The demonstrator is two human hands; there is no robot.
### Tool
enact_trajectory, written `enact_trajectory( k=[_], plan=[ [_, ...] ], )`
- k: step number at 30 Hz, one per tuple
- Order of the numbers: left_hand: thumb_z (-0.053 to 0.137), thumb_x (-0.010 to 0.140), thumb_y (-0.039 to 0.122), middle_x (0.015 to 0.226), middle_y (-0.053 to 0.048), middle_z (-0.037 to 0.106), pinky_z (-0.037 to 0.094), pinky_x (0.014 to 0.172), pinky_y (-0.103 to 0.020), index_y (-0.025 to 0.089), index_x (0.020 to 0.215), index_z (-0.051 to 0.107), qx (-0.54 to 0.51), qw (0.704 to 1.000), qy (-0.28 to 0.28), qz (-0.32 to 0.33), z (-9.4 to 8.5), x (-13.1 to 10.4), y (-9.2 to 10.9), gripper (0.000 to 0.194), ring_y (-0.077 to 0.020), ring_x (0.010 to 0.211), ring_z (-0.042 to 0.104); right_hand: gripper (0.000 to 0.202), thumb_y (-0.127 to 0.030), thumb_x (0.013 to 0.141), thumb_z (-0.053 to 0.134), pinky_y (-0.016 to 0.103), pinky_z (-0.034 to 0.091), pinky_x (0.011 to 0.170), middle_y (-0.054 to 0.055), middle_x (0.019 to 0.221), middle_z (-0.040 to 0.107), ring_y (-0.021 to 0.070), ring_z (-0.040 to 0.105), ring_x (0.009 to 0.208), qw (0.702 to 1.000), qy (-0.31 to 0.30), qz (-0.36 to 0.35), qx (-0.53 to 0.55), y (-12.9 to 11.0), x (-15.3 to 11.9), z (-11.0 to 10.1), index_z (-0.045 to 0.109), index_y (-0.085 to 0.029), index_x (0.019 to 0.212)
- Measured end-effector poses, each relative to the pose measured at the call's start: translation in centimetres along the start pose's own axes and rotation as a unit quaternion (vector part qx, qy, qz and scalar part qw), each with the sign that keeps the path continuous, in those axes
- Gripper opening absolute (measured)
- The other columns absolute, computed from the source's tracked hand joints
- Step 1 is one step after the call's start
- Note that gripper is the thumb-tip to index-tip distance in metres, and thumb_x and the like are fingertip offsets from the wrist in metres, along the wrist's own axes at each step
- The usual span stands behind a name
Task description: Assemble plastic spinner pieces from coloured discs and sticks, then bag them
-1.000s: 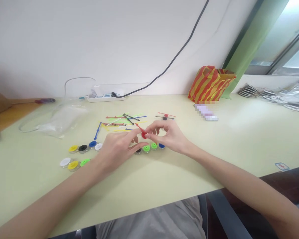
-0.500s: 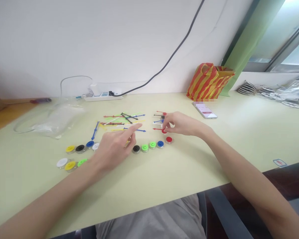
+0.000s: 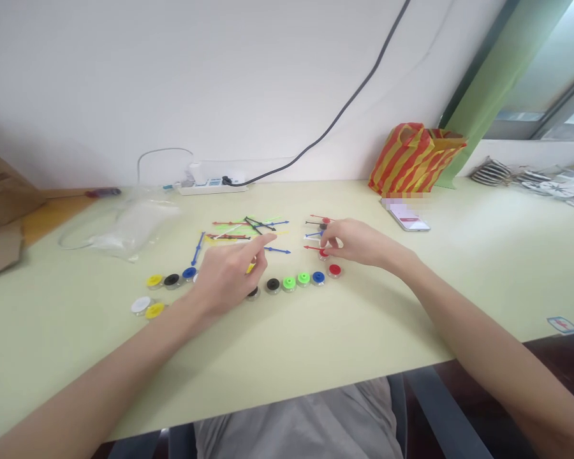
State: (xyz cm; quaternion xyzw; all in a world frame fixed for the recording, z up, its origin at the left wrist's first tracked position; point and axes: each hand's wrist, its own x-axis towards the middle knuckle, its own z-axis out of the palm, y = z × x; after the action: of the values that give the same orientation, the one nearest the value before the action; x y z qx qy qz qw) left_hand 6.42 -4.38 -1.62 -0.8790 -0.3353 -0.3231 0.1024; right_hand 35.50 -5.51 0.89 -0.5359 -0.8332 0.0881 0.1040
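My left hand (image 3: 232,268) hovers over the row of round pieces, index finger stretched toward the pile of coloured arrows (image 3: 229,236); its other fingers are curled, and a bit of yellow shows beside them. At the right, my right hand (image 3: 349,241) pinches a red round piece (image 3: 323,254) that has a red arrow (image 3: 312,247) on it. Behind those fingers lie other arrows with discs, among them a black one (image 3: 323,226). A red-topped piece (image 3: 334,270), a blue one (image 3: 318,277) and two green ones (image 3: 296,280) sit nearer me.
A striped bag (image 3: 414,159) and a phone (image 3: 406,215) are at the back right. Near the wall stand a power strip (image 3: 213,187) and a clear plastic bag (image 3: 136,223). Yellow (image 3: 155,280), black (image 3: 172,280) and white (image 3: 141,305) pieces lie left.
The view has shifted, so the table things appear slightly farther right, and more of a cardboard box shows at the left. Both hands keep nearly the same places over the table.
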Motion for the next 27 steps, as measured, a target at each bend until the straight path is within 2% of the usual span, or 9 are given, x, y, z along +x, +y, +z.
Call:
enact_trajectory(
  k=[6, 9, 12, 16, 20, 23, 27],
  plan=[
    [0.049, 0.095, 0.019, 0.069, 0.003, 0.072, 0.043, 0.06, -0.025, 0.024, 0.118, 0.07, 0.039, 0.995, 0.056, -0.071, -1.1, 0.8, -3.5, 0.032, -0.014, 0.062, 0.068, 0.015, -0.019, 0.094, 0.058, 0.029, 0.04, 0.068, 0.005, 0.088, 0.071, 0.0184, 0.062, 0.081, 0.998, 0.052, -0.035, 0.02, -2.0, 1.6, 0.5, 0.073, -0.02, 0.099],
    [0.048, 0.095, 0.022, 0.069, 0.002, 0.071, 0.045, 0.063, -0.025, 0.025, 0.119, 0.07, 0.068, 0.989, 0.067, -0.11, -1.5, 1.1, -5.1, 0.032, -0.0158, 0.064, 0.069, 0.018, -0.013, 0.092, 0.058, 0.03, 0.039, 0.068, 0.007, 0.093, 0.072, 0.0206, 0.062, 0.088, 0.997, 0.033, -0.063, -0.013, -3.6, 3.5, 1.0, 0.073, -0.019, 0.099],
    [0.047, 0.096, 0.024, 0.067, 0.001, 0.07, 0.046, 0.065, -0.026, 0.024, 0.117, 0.071, 0.081, 0.986, 0.069, -0.13, -1.6, 1.1, -6.0, 0.033, -0.0171, 0.065, 0.068, 0.021, -0.011, 0.091, 0.059, 0.029, 0.038, 0.067, 0.007, 0.099, 0.074, 0.0199, 0.063, 0.087, 0.995, -0.006, -0.096, -0.011, -4.8, 5.1, 1.0, 0.075, -0.02, 0.102],
    [0.046, 0.094, 0.022, 0.066, 0.0, 0.07, 0.045, 0.065, -0.026, 0.023, 0.117, 0.072, 0.097, 0.985, 0.064, -0.132, -1.6, 1.1, -6.3, 0.034, -0.0179, 0.064, 0.068, 0.02, -0.014, 0.092, 0.06, 0.03, 0.037, 0.066, 0.007, 0.1, 0.075, 0.0203, 0.063, 0.086, 0.991, -0.031, -0.125, -0.018, -6.4, 6.3, 0.7, 0.076, -0.02, 0.101],
    [0.048, 0.093, 0.02, 0.069, 0.0, 0.072, 0.046, 0.065, -0.027, 0.023, 0.119, 0.071, 0.078, 0.985, 0.065, -0.14, -1.8, 1.2, -6.2, 0.035, -0.0181, 0.064, 0.068, 0.017, -0.024, 0.091, 0.067, 0.03, 0.037, 0.066, 0.008, 0.098, 0.076, 0.0209, 0.063, 0.084, 0.985, -0.055, -0.163, -0.022, -8.4, 7.5, 1.7, 0.076, -0.017, 0.104],
    [0.048, 0.093, 0.02, 0.068, 0.001, 0.071, 0.048, 0.068, -0.026, 0.022, 0.118, 0.07, 0.002, 0.983, 0.069, -0.17, -2.0, 1.3, -5.9, 0.033, -0.0158, 0.062, 0.068, 0.018, -0.026, 0.091, 0.067, 0.03, 0.037, 0.065, 0.008, 0.096, 0.076, 0.0204, 0.063, 0.082, 0.979, -0.066, -0.19, -0.016, -9.4, 8.3, 3.0, 0.076, -0.016, 0.103],
    [0.047, 0.093, 0.021, 0.065, 0.002, 0.07, 0.051, 0.067, -0.026, 0.021, 0.114, 0.07, -0.129, 0.966, 0.052, -0.217, -1.9, 1.3, -5.4, 0.031, -0.0151, 0.062, 0.068, 0.015, -0.024, 0.09, 0.063, 0.03, 0.035, 0.064, 0.008, 0.093, 0.076, 0.02, 0.063, 0.079, 0.98, -0.052, -0.19, -0.035, -9.7, 8.4, 3.8, 0.076, -0.018, 0.097]
  ],
)
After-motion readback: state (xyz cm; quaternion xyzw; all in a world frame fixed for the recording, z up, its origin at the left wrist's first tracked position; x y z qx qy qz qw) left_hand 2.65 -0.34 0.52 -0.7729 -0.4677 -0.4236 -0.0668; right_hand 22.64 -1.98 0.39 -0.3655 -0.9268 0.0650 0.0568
